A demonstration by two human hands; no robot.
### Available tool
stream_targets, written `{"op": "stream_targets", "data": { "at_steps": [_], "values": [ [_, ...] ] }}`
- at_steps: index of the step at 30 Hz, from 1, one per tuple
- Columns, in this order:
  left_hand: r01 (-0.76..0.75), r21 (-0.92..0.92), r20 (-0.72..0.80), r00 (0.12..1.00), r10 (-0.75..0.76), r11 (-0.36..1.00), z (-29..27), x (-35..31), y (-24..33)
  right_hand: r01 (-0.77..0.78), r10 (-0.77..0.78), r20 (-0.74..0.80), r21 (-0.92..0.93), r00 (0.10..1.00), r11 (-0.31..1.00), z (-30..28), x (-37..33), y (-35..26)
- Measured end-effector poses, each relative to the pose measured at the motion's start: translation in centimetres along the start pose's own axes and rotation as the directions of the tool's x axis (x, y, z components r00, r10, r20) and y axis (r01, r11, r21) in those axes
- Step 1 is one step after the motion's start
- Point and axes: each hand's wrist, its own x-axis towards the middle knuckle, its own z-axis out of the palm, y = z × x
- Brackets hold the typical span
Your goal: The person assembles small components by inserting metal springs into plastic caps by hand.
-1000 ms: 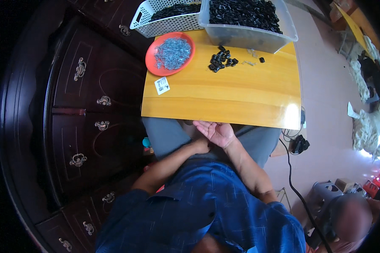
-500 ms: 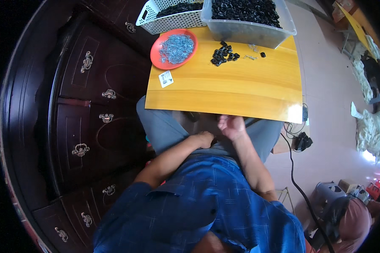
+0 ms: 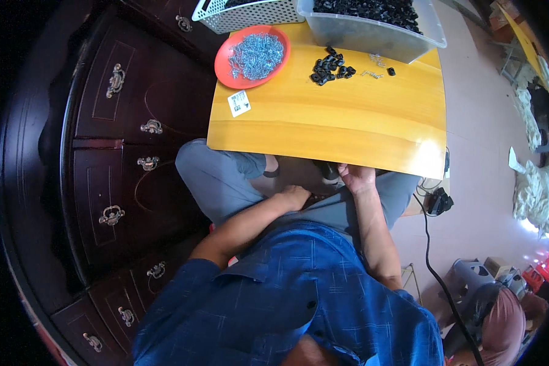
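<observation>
Below the front edge of the yellow table, my right hand is palm up with its fingers curled. Its fingertips are partly hidden at the edge, so whatever it may hold does not show. My left hand rests low over my lap, back upward, its fingers out of sight. On the tabletop, a red plate bears a heap of small silvery metal pieces. Several small black plastic parts lie in a loose cluster, with a few metal pieces and a single black part to their right.
A clear plastic bin full of black parts and a white perforated basket stand at the table's far side. A white label card lies near the plate. Dark wooden drawers line the left; a black cable hangs at right.
My view has shifted, so the table sits slightly higher in it. My left knee has swung outward, and a foot now shows beneath the table. My right hand remains by the table edge.
</observation>
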Motion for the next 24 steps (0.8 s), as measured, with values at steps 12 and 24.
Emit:
{"op": "stream_targets", "data": {
  "at_steps": [12,24],
  "values": [
    [-0.464,-0.285,-0.548,0.797,0.255,0.839,2.2,3.3,-3.8,0.069,-0.199,-0.363,-0.34,0.91,0.938,-2.6,2.9,1.8],
    [-0.146,-0.143,0.183,0.968,0.171,0.979,-8.9,0.8,-5.3,0.107,-0.147,-0.308,-0.142,0.94,0.984,0.8,5.8,0.2]
  ]
}}
